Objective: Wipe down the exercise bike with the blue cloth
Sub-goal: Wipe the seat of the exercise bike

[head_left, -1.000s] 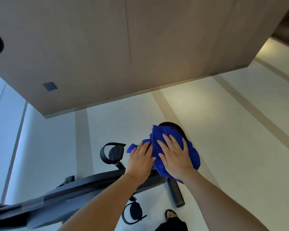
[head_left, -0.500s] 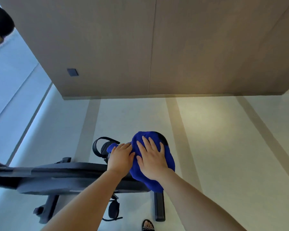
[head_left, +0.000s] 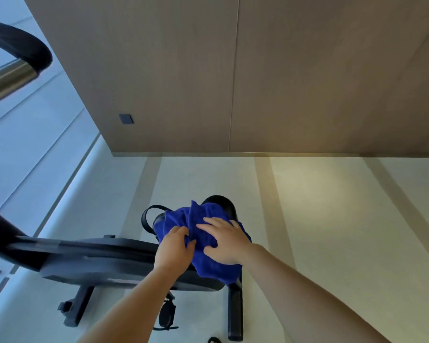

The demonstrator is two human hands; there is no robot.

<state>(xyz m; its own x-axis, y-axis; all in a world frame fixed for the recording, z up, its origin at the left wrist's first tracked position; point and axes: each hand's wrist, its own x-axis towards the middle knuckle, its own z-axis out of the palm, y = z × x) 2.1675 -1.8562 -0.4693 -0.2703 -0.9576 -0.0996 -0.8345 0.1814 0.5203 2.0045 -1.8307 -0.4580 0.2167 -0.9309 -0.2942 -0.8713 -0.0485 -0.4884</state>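
The black exercise bike lies below me, its frame running left to right across the lower view. A bunched blue cloth covers most of the black saddle, whose far edge shows above it. My left hand pinches a fold of the cloth at its near left side. My right hand presses flat on the cloth, fingers spread. The handlebar with its metal stem curves in at the top left.
A pedal with strap sticks out left of the saddle, another pedal hangs below the frame. The rear foot bar and front foot bar rest on the pale floor. A wood-panelled wall stands ahead.
My left hand has gone from lying flat to gripping a fold of the cloth, which is more bunched. The view has swung so the bike's handlebar shows at top left.
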